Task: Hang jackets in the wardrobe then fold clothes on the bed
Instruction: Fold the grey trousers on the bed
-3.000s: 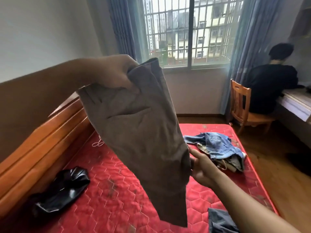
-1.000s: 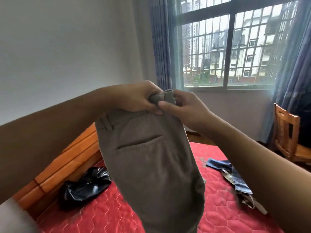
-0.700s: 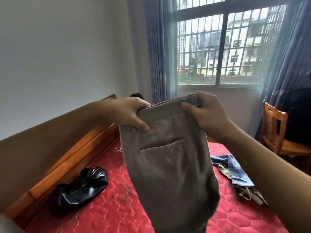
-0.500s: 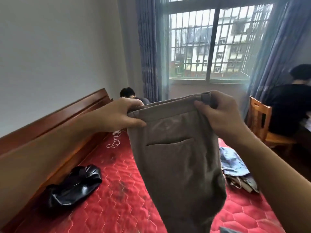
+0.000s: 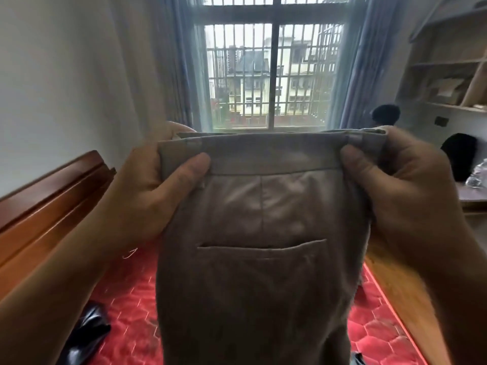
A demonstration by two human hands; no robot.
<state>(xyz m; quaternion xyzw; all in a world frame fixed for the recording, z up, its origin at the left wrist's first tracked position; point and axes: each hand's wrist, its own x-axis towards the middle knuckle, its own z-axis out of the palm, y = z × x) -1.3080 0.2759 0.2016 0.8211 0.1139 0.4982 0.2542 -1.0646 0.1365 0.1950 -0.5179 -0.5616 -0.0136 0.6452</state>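
We see a pair of grey-brown trousers (image 5: 263,272) held up in the middle of the view, above the bed (image 5: 126,299). Their long axis runs straight up and down: the waistband (image 5: 271,154) sits at 12 o'clock and lies level from side to side, and the legs hang toward 6 o'clock and pass out of the bottom edge. The seat side faces us, with a centre seam below the band, a slit back pocket (image 5: 263,248) across the cloth, and a belt loop (image 5: 355,142) near the right corner. The fabric is plain and matte, lightly creased.

The left hand (image 5: 147,196) grips the waistband's 9 o'clock corner, thumb (image 5: 189,167) pressed on the near face and fingers curled behind. The right hand (image 5: 403,185) grips the 3 o'clock corner the same way.

The bed is covered in red quilted cloth, with a wooden headboard (image 5: 47,201) at 9 o'clock and a shiny black garment (image 5: 87,333) lying at 7 o'clock. A barred window (image 5: 274,75) stands at 12 o'clock between blue curtains (image 5: 179,75). At 2 o'clock we see another person's dark head (image 5: 386,114) and wall shelves (image 5: 448,83).
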